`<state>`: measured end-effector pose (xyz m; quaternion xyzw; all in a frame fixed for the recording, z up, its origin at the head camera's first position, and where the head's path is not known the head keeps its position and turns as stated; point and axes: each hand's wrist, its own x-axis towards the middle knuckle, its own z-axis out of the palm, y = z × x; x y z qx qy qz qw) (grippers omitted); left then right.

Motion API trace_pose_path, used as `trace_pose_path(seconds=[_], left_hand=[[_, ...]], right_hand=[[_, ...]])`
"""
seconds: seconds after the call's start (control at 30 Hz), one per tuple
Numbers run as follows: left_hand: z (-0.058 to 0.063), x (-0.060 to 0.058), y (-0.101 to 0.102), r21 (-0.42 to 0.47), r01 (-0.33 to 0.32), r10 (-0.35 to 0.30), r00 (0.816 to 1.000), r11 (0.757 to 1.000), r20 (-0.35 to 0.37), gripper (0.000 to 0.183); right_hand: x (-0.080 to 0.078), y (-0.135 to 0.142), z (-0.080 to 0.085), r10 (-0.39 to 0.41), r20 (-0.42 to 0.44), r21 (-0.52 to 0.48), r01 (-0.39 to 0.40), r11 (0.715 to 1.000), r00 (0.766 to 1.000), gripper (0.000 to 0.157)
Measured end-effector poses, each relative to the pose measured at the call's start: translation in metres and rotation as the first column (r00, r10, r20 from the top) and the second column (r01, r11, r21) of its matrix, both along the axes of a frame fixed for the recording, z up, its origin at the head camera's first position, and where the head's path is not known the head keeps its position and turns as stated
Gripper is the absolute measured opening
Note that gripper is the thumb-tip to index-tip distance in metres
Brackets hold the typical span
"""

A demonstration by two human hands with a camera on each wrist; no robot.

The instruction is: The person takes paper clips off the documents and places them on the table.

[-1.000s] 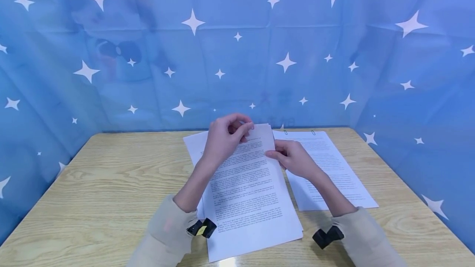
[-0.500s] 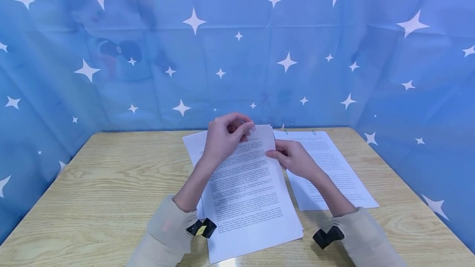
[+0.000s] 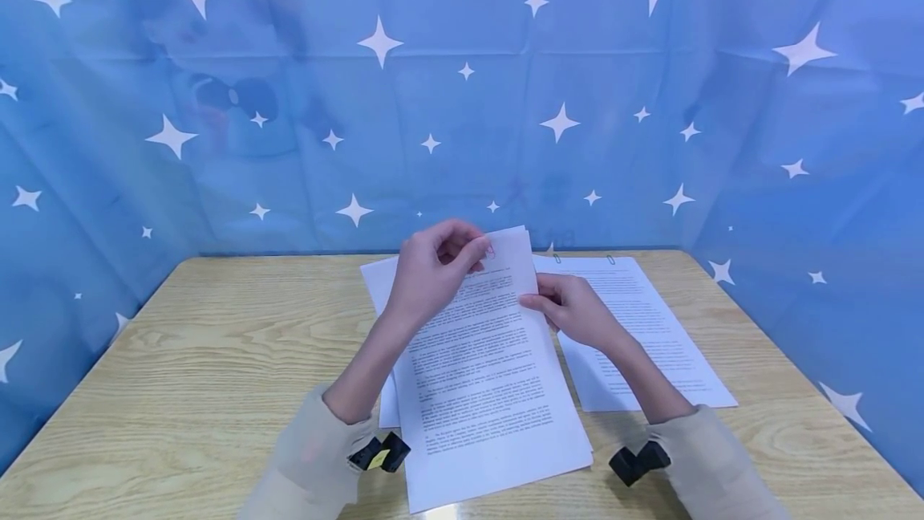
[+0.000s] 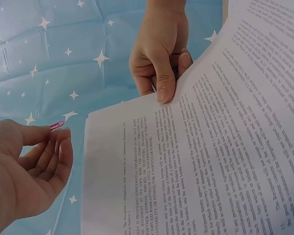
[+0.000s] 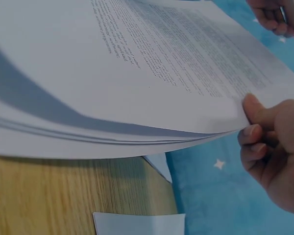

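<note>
My left hand (image 3: 433,275) pinches a small pink paper clip (image 4: 57,126) between thumb and forefinger. In the left wrist view the clip stands apart from the top edge of a stack of printed sheets (image 3: 476,392). My right hand (image 3: 573,311) grips that stack at its right edge near the top, thumb on the printed face and fingers behind. The stack is raised and tilted, and its loose layers fan apart along one side in the right wrist view (image 5: 137,132).
Beneath the raised stack, another white sheet (image 3: 387,408) sticks out on the left. A printed document (image 3: 650,335) with two paper clips (image 3: 609,260) on its top edge lies at the right of the wooden table (image 3: 202,392). A blue star-patterned curtain (image 3: 447,103) hangs behind.
The top edge of the stack has risen a little. My left hand has shifted slightly left and its forearm has swung left. My right hand keeps its grip with hardly any movement.
</note>
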<state>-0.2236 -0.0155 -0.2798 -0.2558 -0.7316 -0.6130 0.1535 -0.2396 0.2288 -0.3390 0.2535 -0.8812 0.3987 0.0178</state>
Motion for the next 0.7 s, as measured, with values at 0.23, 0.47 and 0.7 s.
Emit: trace_pose_path(seconds=[0.23, 0.47, 0.7], left_hand=[[-0.002, 0.005, -0.011, -0.011, 0.005, -0.005, 1.0, 1.0, 0.003, 0.009], [-0.007, 0.007, -0.025, -0.039, 0.017, -0.016, 1.0, 0.999, 0.016, 0.004], [-0.009, 0.012, -0.038, -0.063, 0.026, -0.023, 0.999, 0.998, 0.043, 0.005]], right_hand=[[0.001, 0.0, 0.0, -0.007, 0.006, -0.004, 0.007, 1.0, 1.0, 0.023], [0.0, 0.001, -0.001, -0.015, -0.008, 0.006, 0.015, 1.0, 1.0, 0.019], [0.0, 0.001, 0.0, -0.013, -0.024, 0.013, 0.014, 1.0, 1.0, 0.016]])
